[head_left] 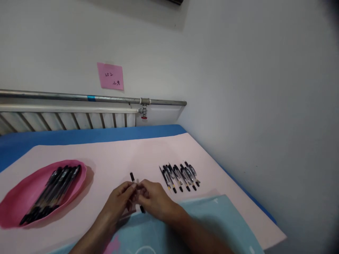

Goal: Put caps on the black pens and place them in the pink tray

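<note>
Both my hands meet low in the middle of the view, fingertips together. A slim pen (132,177) runs between them, one black end showing above the fingers and another below. My left hand (119,199) pinches it near the upper end. The fingers of my right hand (155,198) are closed about its middle, partly hiding it. To the right of my hands, a group of pens (182,174) with clear barrels and black ends lies side by side on the pink sheet.
At left, a pink oval dish (16,192) holds several black-capped pens (57,192). A pale pink sheet (111,155) covers the blue table (127,132), with a light-blue cloth (212,211) in front. Behind are a radiator (69,120) and a pipe (113,99); a wall stands at right.
</note>
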{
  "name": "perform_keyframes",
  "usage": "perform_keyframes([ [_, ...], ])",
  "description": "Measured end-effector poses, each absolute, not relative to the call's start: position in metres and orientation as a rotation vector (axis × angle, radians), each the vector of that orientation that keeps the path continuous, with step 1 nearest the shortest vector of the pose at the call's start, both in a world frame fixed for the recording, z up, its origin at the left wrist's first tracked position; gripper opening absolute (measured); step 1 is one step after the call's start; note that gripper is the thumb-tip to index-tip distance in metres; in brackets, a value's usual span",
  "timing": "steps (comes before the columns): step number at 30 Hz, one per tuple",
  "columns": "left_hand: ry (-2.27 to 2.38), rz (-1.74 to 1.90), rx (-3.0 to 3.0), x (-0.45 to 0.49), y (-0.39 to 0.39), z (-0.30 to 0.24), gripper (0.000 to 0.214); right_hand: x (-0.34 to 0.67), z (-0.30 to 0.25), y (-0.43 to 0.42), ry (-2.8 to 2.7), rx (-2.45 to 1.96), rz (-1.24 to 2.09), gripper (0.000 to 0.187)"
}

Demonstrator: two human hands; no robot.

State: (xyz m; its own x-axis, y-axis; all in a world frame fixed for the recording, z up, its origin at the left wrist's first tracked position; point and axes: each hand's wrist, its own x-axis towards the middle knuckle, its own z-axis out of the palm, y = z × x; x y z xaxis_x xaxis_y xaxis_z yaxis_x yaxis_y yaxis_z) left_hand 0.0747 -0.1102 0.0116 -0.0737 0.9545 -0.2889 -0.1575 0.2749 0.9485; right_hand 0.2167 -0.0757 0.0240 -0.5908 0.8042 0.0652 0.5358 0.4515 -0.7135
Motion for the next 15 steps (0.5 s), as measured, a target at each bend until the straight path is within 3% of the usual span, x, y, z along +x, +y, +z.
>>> perform_keyframes([
  [2, 1.315, 1.173, 0.848, 0.071, -0.109, 0.009, 0.031, 0.225, 0.029, -0.068, -2.301, -1.145, 0.825, 0.018],
  [7, 1.339, 1.165, 0.851, 0.062, -0.108, 0.005, 0.033, 0.256, 0.039, -0.039, -2.343, -1.672, 0.260, 0.020],
  [15, 1.354, 1.146, 0.863, 0.064, -0.109, 0.010, 0.032, 0.251, 0.033, -0.037, -2.531, -1.772, 0.212, 0.021],
])
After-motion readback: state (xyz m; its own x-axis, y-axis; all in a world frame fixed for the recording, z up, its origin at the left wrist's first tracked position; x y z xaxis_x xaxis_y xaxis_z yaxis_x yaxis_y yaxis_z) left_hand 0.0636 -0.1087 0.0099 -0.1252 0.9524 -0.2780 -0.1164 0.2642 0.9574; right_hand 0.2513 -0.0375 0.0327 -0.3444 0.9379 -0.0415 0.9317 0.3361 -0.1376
